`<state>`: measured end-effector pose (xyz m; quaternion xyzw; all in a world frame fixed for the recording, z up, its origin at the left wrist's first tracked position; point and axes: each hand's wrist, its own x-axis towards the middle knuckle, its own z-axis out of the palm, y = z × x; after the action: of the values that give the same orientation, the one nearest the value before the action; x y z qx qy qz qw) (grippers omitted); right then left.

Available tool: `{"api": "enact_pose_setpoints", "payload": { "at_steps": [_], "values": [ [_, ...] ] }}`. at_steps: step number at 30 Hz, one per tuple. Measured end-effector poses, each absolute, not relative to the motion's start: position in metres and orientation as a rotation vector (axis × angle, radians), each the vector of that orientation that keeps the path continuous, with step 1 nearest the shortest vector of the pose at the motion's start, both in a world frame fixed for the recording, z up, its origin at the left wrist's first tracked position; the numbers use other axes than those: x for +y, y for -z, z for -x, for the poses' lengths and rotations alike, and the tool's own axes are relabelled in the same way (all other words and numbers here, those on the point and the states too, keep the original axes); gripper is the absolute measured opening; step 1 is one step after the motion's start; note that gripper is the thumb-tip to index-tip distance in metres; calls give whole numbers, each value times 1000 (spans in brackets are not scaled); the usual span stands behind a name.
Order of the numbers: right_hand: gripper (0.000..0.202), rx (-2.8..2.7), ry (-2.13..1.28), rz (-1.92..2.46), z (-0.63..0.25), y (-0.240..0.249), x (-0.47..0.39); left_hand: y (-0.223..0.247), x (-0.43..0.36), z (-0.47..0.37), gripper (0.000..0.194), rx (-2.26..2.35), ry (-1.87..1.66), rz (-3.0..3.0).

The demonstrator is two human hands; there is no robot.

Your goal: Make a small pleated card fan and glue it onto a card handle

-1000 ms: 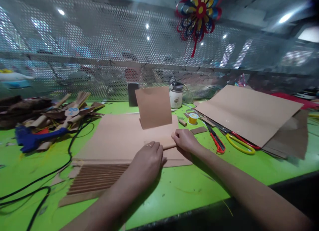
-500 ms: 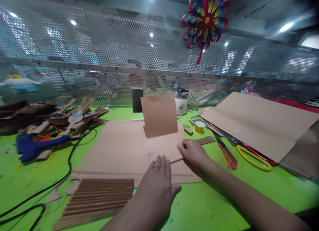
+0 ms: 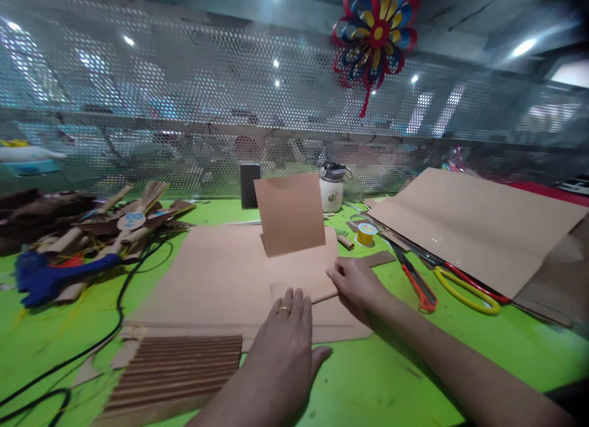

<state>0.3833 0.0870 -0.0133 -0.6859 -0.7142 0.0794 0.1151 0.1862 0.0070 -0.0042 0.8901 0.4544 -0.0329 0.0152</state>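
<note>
A folded brown card [image 3: 292,215] has its back part standing upright and its front part lying on larger flat brown sheets [image 3: 207,276]. My left hand [image 3: 288,347], with a ring on one finger, lies flat with its fingertips on the card's near edge and its thumb spread. At the card's near right corner, my right hand [image 3: 356,281] pinches the edge between thumb and curled fingers. A pleated brown piece [image 3: 177,369] lies left of my left hand.
A blue glue gun [image 3: 64,276] with a black cable and paper scraps are on the left. On the right lie a cutter [image 3: 419,286], scissors [image 3: 464,289], a yellow spool [image 3: 366,234] and a large brown sheet [image 3: 478,221]. A white bottle [image 3: 332,191] stands behind.
The view has shifted slightly, so most things appear a little further left. Both hands keep their places on the card.
</note>
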Motion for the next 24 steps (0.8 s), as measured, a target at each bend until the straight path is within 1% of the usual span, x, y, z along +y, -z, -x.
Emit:
{"api": "enact_pose_setpoints", "payload": {
  "at_steps": [7, 15, 24],
  "values": [
    [26, -2127, -234, 2032, -383, 13, 89, 11, 10, -183, 72, 1419, -34, -2693],
    [22, -2172, -221, 2048, -384, 14, 91, 2, 11, -186, 76, 1438, 91, -2666],
    [22, -2199, -197, 2032, -383, 13, 89, 6, 11, -185, 76, 1429, 119, -2675]
  ]
}}
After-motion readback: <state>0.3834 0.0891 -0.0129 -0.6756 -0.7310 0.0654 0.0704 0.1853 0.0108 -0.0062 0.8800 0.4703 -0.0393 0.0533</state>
